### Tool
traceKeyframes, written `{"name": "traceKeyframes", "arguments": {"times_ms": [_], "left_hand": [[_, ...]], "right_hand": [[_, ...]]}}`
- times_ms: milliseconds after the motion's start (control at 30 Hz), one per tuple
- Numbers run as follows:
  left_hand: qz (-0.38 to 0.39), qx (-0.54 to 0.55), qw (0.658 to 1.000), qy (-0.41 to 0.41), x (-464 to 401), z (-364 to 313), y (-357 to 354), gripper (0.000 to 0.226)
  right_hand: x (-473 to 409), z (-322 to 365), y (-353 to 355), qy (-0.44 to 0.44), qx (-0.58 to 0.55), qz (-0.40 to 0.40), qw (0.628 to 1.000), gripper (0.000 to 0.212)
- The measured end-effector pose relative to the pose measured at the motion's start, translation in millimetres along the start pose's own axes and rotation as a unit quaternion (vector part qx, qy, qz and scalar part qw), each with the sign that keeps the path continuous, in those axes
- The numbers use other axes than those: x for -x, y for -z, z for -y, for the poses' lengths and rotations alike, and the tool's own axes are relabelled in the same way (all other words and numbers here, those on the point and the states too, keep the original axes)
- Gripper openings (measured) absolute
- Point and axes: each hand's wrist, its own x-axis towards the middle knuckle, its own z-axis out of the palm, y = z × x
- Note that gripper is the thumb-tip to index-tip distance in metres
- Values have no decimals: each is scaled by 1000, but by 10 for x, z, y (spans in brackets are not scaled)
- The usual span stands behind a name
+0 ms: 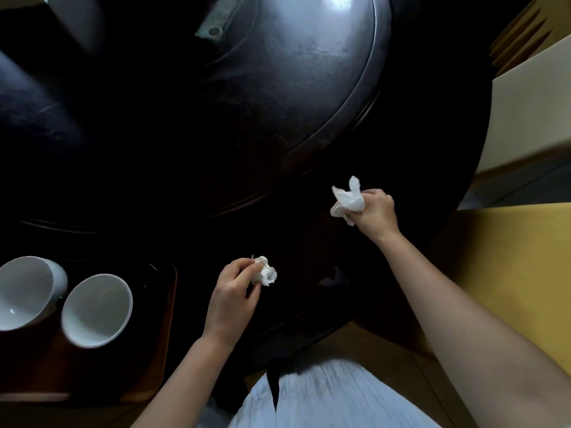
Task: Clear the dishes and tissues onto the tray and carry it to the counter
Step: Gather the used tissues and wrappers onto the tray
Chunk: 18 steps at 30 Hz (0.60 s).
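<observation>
My left hand grips a small crumpled white tissue just above the dark round table, to the right of the tray. My right hand is closed on a larger crumpled white tissue further out over the table, near its right edge. A dark brown tray sits at the lower left on the table's near edge. Two white bowls stand on it: one near the tray's middle, the other at the far left, partly cut off by the frame.
A large round turntable with a shiny rim fills the table's centre. A yellow chair seat stands to the right of the table. My white clothing is at the bottom, against the table's near edge.
</observation>
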Motion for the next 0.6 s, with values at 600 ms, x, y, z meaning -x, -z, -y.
{"name": "traceKeyframes", "arguments": {"times_ms": [600], "left_hand": [[-4, 2, 1000, 14, 37, 41, 24, 37]], "right_hand": [[-99, 130, -179, -88, 97, -36, 991, 44]]}}
